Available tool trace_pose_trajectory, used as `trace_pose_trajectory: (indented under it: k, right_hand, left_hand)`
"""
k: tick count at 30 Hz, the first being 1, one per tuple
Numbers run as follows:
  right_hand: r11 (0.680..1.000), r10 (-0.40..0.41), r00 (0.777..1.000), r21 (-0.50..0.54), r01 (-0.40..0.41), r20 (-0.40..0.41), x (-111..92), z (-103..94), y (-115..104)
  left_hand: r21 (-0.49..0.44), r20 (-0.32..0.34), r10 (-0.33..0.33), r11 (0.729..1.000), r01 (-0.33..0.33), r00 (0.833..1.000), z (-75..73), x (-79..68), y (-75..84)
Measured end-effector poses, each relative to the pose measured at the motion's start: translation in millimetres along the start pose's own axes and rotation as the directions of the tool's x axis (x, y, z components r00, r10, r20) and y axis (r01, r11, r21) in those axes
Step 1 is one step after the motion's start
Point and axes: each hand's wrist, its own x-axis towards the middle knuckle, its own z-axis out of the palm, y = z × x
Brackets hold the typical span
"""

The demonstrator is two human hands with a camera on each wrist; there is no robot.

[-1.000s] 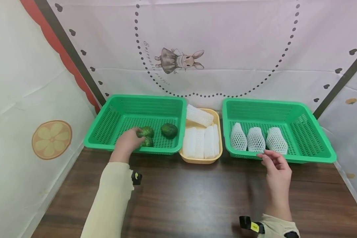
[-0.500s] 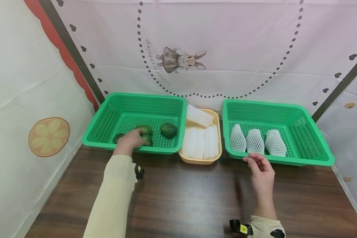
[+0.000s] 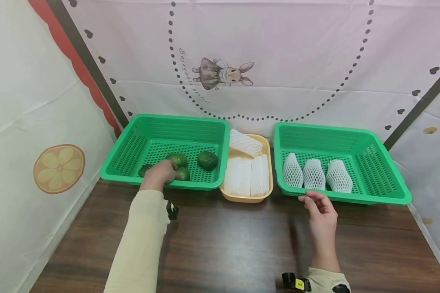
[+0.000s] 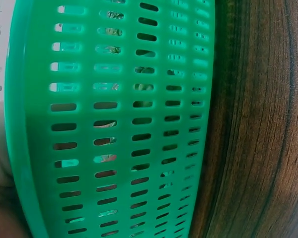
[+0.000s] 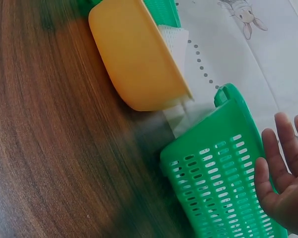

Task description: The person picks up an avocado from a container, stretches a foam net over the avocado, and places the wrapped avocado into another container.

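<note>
My left hand [image 3: 160, 173] reaches over the front rim of the left green basket [image 3: 190, 119], among several dark green avocados. Its fingertips point down and are hidden, beside or against the front avocado [image 3: 183, 174]; whether they grip one cannot be made out. Another avocado [image 3: 177, 159] lies just behind, one [image 3: 207, 161] sits to the right, and part of one [image 3: 144, 169] shows left of the hand. My right hand [image 3: 320, 211] hovers at the front rim of the right green basket [image 3: 381, 199], fingers loosely bent and holding nothing. In that basket lie three items in white foam nets [image 3: 314, 175].
Between the baskets stands a yellow tray [image 3: 249, 199] with several flat white foam nets [image 3: 245, 177]; another foam net [image 3: 245, 142] leans across its back. A brown wooden table [image 3: 220, 244] spreads in front. Printed cloth walls [image 3: 297, 53] close off the back and sides.
My left hand has gone lower into the basket and its fingers have drawn slightly left off the front avocado. My right hand has shifted left along the basket rim.
</note>
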Motion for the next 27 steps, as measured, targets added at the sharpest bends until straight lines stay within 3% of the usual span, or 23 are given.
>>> trace_pose_trajectory:
  k: [13, 17, 20, 23, 27]
  right_hand:
    - [1.000, -0.012, 1.000, 0.021, 0.013, -0.009, -1.4, -3.4, 1.7]
    - [1.000, 0.003, 1.000, 0.010, -0.003, -0.011, -1.6, -4.3, 1.8]
    - [1.000, 0.016, 1.000, 0.006, -0.016, -0.011, -1.7, -4.7, 1.7]
    - [1.000, 0.020, 1.000, 0.008, -0.020, -0.010, -1.9, -5.2, 1.7]
    - [1.000, 0.006, 1.000, 0.019, -0.006, -0.010, -1.5, -5.8, 1.9]
  left_hand:
    - [-0.033, 0.030, 0.035, 0.999, -0.034, 0.999, -1.4, 0.2, 0.6]
    - [-0.020, -0.009, 0.040, 0.999, -0.040, 0.999, 0.8, 2.7, -0.9]
    - [-0.045, -0.080, 0.056, 0.997, -0.060, 0.995, 3.6, 2.6, -2.7]
    - [-0.077, -0.195, 0.117, 0.988, -0.134, 0.974, 8.3, -0.1, -6.0]
    - [-0.102, -0.353, 0.244, 0.949, -0.297, 0.903, 15.0, -6.7, -11.4]
